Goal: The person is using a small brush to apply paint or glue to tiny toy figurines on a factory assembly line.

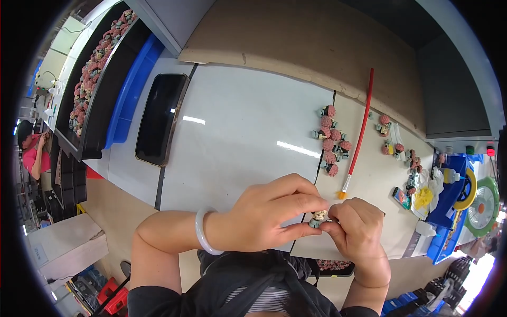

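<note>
Figurine: I see a small toy figurine [318, 217] pinched between both hands, just above the near table edge, at 6 o'clock from the table centre.
Left hand: I read the left hand [269, 214] as closed on the figurine, thumb under and forefinger over its left side. A pale bangle [201, 232] sits on that wrist.
Right hand: The right hand [356, 224] is curled shut, fingertips gripping the figurine's right side, touching the left fingertips.
Brush: A red-handled brush [360, 132] lies at 1 o'clock from the hands, bristles near the right hand, handle running away.
Figure cluster: Pink-topped figures [331, 140] lie grouped at 12 o'clock, just left of the brush.
Work surface: White table [237, 121] under all of this.
Black tray: A glossy black tray [161, 119] lies at 10 o'clock, well apart.
Far bin: A long black bin of pink figures [97, 58] stands at 10 o'clock, farthest off, beside a blue tray [132, 90].
</note>
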Motion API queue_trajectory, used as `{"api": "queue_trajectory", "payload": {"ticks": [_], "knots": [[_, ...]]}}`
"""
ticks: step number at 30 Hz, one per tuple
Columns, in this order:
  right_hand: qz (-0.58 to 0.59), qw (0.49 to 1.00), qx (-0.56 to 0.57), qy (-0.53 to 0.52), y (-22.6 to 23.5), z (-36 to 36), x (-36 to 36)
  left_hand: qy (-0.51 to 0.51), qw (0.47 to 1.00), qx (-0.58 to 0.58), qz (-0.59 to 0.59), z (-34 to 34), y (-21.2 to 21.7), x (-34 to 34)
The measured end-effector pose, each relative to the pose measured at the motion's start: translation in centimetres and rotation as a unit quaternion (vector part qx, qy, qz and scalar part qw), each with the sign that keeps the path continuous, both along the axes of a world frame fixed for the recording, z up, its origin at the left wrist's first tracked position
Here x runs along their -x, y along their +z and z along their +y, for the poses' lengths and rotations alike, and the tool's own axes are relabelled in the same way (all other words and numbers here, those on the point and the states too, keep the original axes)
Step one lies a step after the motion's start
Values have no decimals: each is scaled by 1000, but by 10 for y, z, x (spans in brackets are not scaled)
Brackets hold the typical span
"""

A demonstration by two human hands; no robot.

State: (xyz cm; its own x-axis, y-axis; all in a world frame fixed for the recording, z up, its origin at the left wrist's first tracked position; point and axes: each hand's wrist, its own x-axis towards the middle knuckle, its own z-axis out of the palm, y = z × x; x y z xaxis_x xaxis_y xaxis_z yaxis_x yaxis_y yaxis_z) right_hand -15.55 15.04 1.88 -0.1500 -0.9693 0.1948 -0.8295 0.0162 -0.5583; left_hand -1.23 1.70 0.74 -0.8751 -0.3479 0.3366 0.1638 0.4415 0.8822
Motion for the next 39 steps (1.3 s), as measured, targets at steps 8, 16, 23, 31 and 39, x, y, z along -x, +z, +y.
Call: {"api": "queue_trajectory", "payload": {"ticks": [8,16,23,31,39], "knots": [[18,1000,-6,-11,2,1,-3,7,1000,13,-6,0,0,-1],[0,999,-32,-18,-1,0,-3,15,1000,18,-1,1,-2,-1],[-4,999,-53,1,1,-1,-1,-3,1000,16,-1,2,-5,-1],[-24,999,-22,15,-1,1,-1,-10,1000,-26,-3,1,-3,-1],[18,999,-43,-9,5,0,-5,1,1000,-2,-13,2,-2,-3]]}}
